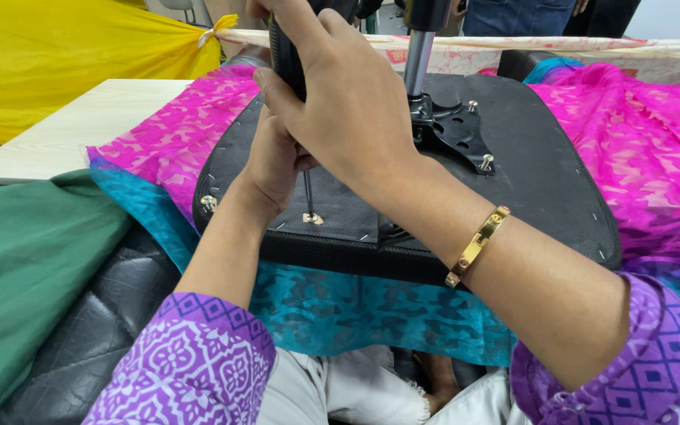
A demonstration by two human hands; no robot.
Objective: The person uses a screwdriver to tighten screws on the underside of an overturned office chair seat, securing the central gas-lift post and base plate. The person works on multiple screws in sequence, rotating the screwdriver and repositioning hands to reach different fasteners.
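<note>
An upturned black chair seat [545, 181] lies on pink and blue patterned cloth [655, 157]. My right hand [348, 102] is wrapped around the black handle of a screwdriver [286, 63], held upright. The thin metal shaft [308, 197] of the screwdriver comes down onto a screw [312, 218] near the seat's front edge. My left hand [273, 161] sits under the right one, fingers closed around the lower part of the tool. A gold bracelet [478, 245] is on my right wrist.
A black metal bracket [454, 130] with a chrome post [419, 59] is bolted to the seat's middle. Another screw [209, 203] sits at the seat's left corner. Green cloth [25, 260] lies at left, yellow cloth [64, 47] behind a pale tabletop [80, 118]. A person stands beyond.
</note>
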